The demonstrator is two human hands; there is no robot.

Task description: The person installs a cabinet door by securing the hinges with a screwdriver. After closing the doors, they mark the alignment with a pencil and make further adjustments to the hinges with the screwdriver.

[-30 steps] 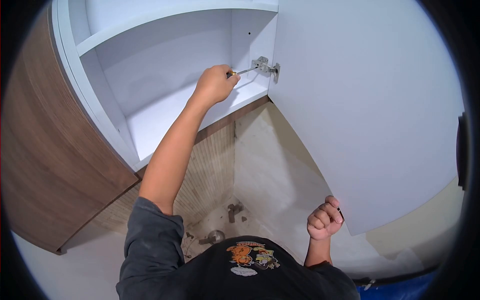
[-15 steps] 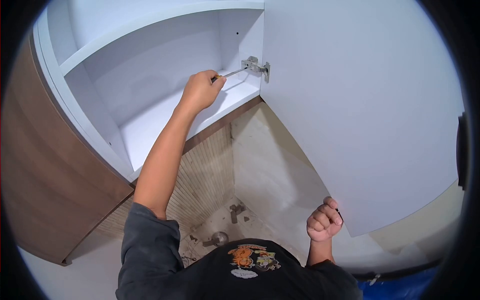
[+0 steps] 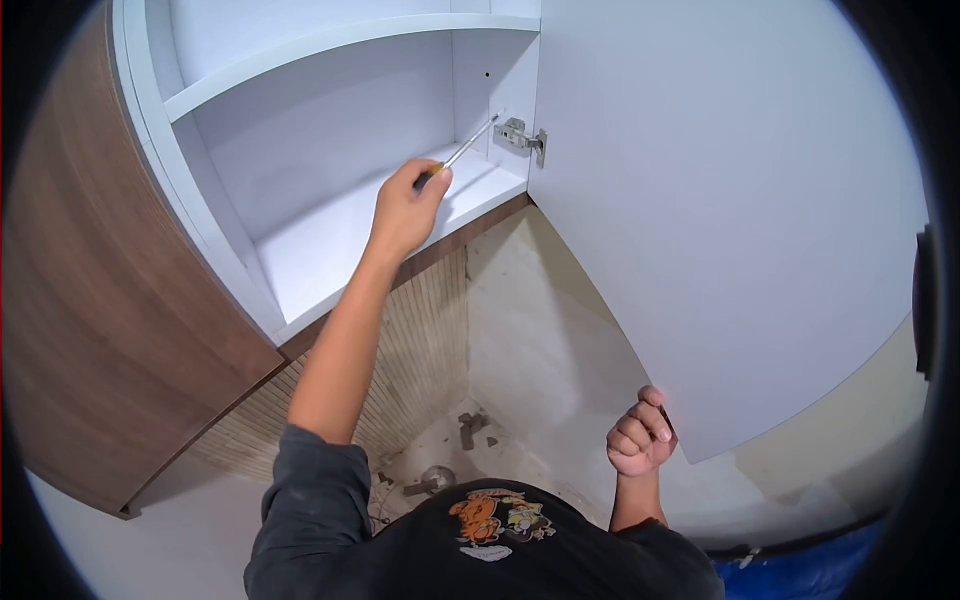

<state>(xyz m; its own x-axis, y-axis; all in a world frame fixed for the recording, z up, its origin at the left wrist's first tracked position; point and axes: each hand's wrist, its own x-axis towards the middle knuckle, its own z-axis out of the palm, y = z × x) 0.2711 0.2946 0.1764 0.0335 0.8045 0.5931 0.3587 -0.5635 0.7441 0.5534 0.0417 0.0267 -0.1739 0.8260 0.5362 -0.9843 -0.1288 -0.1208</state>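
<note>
My left hand is closed round the handle of a screwdriver, thumb along its dark and yellow grip. The metal shaft points up and right, its tip beside the upper left of a metal hinge. This hinge joins the cabinet's side wall to a large white door, which stands swung out. Low on the door, my right hand has its fingers curled at the near edge, palm towards me. A small dark patch shows between its fingers.
The white cabinet has a curved shelf and a brown wood-grain outer panel on the left. Below are ribbed wall panelling and a floor corner with debris. Blue material lies at the lower right.
The screwdriver's tip has come off the hinge and now sits up and left of it, the shaft tilted more steeply. The door's lower edge and my right hand have shifted slightly left in view.
</note>
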